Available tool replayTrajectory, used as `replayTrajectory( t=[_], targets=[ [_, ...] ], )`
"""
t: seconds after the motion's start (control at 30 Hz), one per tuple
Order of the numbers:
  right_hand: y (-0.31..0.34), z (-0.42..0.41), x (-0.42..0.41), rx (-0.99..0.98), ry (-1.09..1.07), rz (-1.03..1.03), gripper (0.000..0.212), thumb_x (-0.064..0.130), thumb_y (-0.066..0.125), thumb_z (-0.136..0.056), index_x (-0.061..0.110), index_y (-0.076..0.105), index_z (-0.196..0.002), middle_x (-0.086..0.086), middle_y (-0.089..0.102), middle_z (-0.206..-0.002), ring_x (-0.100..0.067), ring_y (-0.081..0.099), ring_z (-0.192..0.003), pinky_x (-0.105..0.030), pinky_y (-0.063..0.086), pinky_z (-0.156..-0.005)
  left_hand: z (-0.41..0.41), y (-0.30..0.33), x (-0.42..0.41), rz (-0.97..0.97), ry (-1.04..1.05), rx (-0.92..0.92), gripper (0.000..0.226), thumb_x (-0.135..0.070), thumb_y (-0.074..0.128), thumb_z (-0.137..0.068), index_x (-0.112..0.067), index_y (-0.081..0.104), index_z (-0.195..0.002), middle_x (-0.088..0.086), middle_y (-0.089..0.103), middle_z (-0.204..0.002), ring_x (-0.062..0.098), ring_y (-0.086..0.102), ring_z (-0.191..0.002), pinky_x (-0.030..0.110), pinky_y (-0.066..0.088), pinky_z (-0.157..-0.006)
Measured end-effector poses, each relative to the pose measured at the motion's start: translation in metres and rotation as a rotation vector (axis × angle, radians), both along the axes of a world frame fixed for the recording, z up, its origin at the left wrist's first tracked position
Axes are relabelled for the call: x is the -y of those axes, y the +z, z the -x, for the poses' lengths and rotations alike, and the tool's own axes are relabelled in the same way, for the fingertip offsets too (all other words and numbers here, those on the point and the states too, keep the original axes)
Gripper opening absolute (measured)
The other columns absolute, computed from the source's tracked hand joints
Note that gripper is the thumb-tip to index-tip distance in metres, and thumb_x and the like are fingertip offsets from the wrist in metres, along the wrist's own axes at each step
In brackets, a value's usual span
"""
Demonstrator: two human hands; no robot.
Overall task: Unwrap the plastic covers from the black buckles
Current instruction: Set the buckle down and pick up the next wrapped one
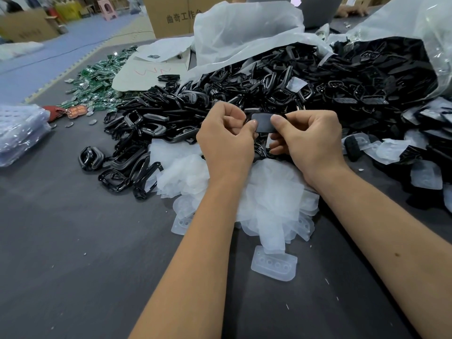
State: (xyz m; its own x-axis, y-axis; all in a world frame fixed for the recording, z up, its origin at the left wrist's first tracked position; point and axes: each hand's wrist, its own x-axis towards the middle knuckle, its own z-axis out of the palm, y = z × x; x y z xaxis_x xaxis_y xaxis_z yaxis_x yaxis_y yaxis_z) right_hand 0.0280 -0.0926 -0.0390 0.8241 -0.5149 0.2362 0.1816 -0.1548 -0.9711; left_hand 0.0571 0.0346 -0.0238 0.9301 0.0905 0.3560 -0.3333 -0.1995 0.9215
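A flat black plastic buckle [263, 123] is held just above the heap of loose black buckles [269, 79], likely raised so its thin cover can be peeled clear. The left hand [226, 140] and right hand [309, 140] pinch its two ends, thumbs on top, fingers curled beneath. Discarded translucent plastic covers [269, 199] lie below on the dark grey table [73, 241].

Light: soft, even, from overhead | Shadows: faint, under both forearms on the dark table [73, 277] | Glare: white sheen on the far plastic bag [244, 28], small glints on the black buckle pile [281, 86] | Focus: hands sharp, far cardboard boxes [168, 18] soft | Distortion: wide-angle bowing at left and right edges
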Motion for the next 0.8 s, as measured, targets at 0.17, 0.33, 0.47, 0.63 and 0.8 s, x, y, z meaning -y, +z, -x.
replayTrajectory(
  t=[0.17, 0.33, 0.47, 0.63, 0.8],
  targets=[
    [-0.0003, 0.0007, 0.0026, 0.008, -0.010, 0.026, 0.010, 0.010, 0.077, -0.092, 0.017, 0.077, -0.085, -0.009, 0.073, -0.064, -0.025, 0.072, -0.051, -0.030, 0.058, -0.050, -0.0017, -0.0005, 0.0012, -0.010, -0.069, -0.026, 0.016, 0.002, 0.074, -0.086, -0.010, 0.077, -0.096, 0.005, 0.059, -0.068, 0.028, 0.063, -0.069, 0.045, 0.060, -0.076],
    [-0.0014, 0.0013, 0.0035, -0.002, -0.034, 0.147, 0.011, 0.012, 0.080, -0.090, 0.019, 0.076, -0.082, -0.002, 0.074, -0.063, -0.021, 0.072, -0.049, -0.032, 0.059, -0.049, -0.0050, -0.0026, -0.0005, -0.084, -0.062, -0.035, 0.014, -0.013, 0.087, -0.078, -0.012, 0.075, -0.087, -0.001, 0.055, -0.065, 0.006, 0.047, -0.057, 0.018, 0.043, -0.057],
    [-0.0022, 0.0011, 0.0043, -0.015, -0.040, 0.173, 0.013, 0.013, 0.080, -0.089, 0.019, 0.075, -0.079, -0.002, 0.073, -0.061, -0.022, 0.071, -0.047, -0.036, 0.060, -0.049, -0.0068, -0.0039, -0.0013, -0.154, -0.054, -0.032, 0.016, -0.012, 0.088, -0.077, -0.014, 0.074, -0.086, -0.007, 0.054, -0.065, 0.004, 0.047, -0.057, 0.016, 0.041, -0.056],
    [-0.0028, 0.0009, 0.0055, -0.030, -0.028, 0.158, 0.016, 0.012, 0.079, -0.090, 0.017, 0.073, -0.076, -0.005, 0.072, -0.061, -0.023, 0.070, -0.046, -0.034, 0.058, -0.048, -0.0086, -0.0059, -0.0020, -0.188, -0.053, -0.034, 0.016, -0.014, 0.088, -0.077, -0.018, 0.075, -0.085, -0.007, 0.057, -0.067, 0.003, 0.049, -0.058, 0.015, 0.042, -0.057],
    [-0.0026, 0.0012, 0.0052, -0.033, -0.005, 0.132, 0.016, 0.010, 0.078, -0.091, 0.015, 0.073, -0.077, -0.006, 0.073, -0.062, -0.024, 0.070, -0.047, -0.033, 0.058, -0.049, -0.0090, -0.0058, -0.0017, -0.175, -0.056, -0.053, 0.017, -0.013, 0.088, -0.077, -0.018, 0.075, -0.085, -0.007, 0.056, -0.067, 0.002, 0.048, -0.057, 0.013, 0.040, -0.055]
  ],
)
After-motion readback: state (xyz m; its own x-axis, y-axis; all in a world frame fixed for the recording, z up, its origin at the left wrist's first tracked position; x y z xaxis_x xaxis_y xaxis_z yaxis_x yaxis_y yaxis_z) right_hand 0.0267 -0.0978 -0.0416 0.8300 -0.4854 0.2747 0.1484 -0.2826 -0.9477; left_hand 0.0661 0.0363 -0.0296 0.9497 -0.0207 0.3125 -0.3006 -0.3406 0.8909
